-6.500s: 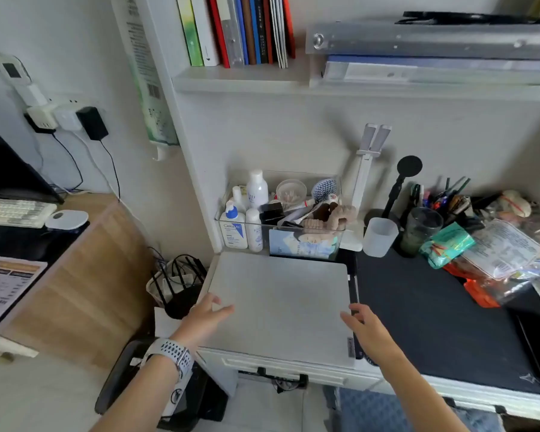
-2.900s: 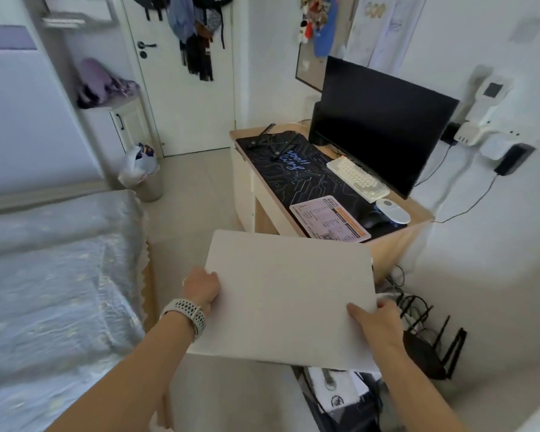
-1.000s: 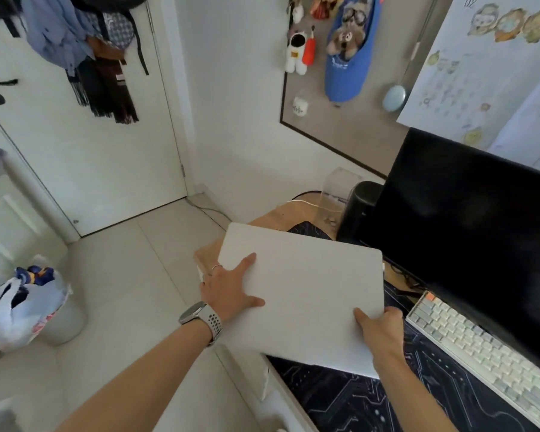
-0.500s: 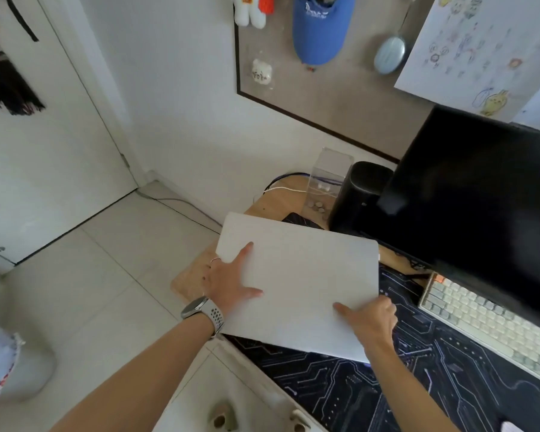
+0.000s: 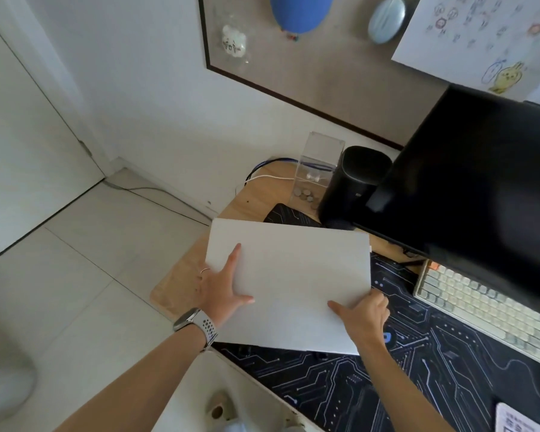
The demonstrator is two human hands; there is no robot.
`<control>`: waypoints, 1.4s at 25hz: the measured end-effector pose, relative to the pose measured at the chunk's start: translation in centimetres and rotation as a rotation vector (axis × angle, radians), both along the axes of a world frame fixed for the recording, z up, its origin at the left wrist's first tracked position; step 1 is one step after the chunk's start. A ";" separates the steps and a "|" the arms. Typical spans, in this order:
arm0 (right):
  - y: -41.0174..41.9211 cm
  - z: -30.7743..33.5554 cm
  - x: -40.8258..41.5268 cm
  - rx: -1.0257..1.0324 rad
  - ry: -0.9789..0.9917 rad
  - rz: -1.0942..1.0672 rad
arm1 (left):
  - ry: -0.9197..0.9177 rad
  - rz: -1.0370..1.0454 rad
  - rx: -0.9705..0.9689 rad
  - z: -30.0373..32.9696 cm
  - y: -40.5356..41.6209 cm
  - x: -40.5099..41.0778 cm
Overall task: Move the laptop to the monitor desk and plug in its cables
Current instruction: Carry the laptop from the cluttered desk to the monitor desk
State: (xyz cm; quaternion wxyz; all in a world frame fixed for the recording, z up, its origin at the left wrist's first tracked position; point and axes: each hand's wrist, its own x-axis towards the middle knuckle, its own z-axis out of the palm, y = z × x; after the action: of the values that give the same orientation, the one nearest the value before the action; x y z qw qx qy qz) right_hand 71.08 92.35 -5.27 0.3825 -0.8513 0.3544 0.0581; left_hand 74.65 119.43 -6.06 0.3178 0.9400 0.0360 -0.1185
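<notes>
Left hand: the left hand (image 5: 220,286) is lying spread along the laptop's left edge, thumb on the lid, the other fingers seeming to be curling beneath; a smartwatch (image 5: 197,322) is sitting on that wrist.
Laptop: the closed white laptop (image 5: 290,285) is being held at the left end of the monitor desk (image 5: 181,275), partly over the dark desk mat (image 5: 418,369); whether it is resting on the surface or hovering just above cannot be told.
Right hand: the right hand (image 5: 363,316) is gripping the near right corner, thumb on top, fingers tucked under.
Step in hand: the setting-down is looking nearly finished; no cable is plugged in yet.
Next move: it is likely calling for both hands to be letting go, then reaching for the white cable (image 5: 270,177) trailing at the desk's back corner, near the clear box (image 5: 318,169) and the black speaker (image 5: 353,185).
Monitor and keyboard: the monitor (image 5: 480,188) is standing to the right, with the keyboard (image 5: 480,307) below it.
Writing: the laptop lid is showing no logo; the pinned sheet (image 5: 480,35) is bearing cartoon doodles too small to read; a printed card (image 5: 524,420) at the lower right is also illegible.
</notes>
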 end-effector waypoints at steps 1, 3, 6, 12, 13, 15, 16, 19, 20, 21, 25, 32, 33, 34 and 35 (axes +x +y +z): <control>0.0 -0.3 -0.1 -0.002 0.005 -0.005 | 0.014 0.000 0.005 -0.5 0.0 -0.1; -0.2 -1.1 -0.3 -0.004 0.010 -0.009 | 0.030 -0.019 0.033 -1.1 -0.3 -0.3; -0.3 -2.0 -0.6 0.013 0.006 -0.012 | 0.041 -0.019 0.093 -1.2 -0.6 -0.1; -0.6 -2.5 -0.8 0.040 0.009 0.022 | 0.070 0.004 0.107 -2.6 0.0 -0.4; -0.7 -2.6 -0.7 0.043 0.017 0.025 | 0.085 0.013 0.107 -2.6 0.0 -0.4; -0.9 -2.7 -0.6 0.049 0.033 0.031 | 0.096 0.025 0.130 -2.7 0.0 -0.4; -1.0 -2.7 -0.7 0.053 0.035 0.035 | 0.096 0.034 0.143 -2.7 -0.1 -0.5; -1.3 -2.7 -0.6 0.050 0.039 0.055 | 0.114 0.058 0.147 -2.6 -0.2 -1.2; -1.3 -2.7 -0.6 0.044 0.042 0.063 | 0.118 0.062 0.156 -2.6 -0.3 -1.4; -1.3 -2.7 -0.6 0.035 0.046 0.069 | 0.121 0.065 0.165 -2.4 -0.4 -1.4; -1.1 -2.4 -0.7 0.004 0.059 0.098 | 0.134 0.084 0.148 -2.3 -0.7 -1.2; -1.0 -2.7 -0.9 0.046 0.021 0.130 | 0.162 0.117 0.213 -1.7 -1.3 -1.5; -1.0 -2.7 -0.9 0.067 0.018 0.122 | 0.164 0.122 0.208 -1.6 -1.3 -1.5; -0.9 -2.7 -0.9 0.087 0.015 0.109 | 0.167 0.127 0.189 -1.5 -1.1 -1.5; -0.9 -2.7 -0.9 0.103 0.007 0.099 | 0.169 0.134 0.169 -1.4 -1.0 -1.4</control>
State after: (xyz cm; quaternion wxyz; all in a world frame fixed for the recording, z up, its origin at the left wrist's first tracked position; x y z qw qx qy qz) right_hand 70.14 91.44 -7.98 0.4212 -0.8468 0.3097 0.0981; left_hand 73.24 118.40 -7.44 0.2403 0.9456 0.1353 -0.1725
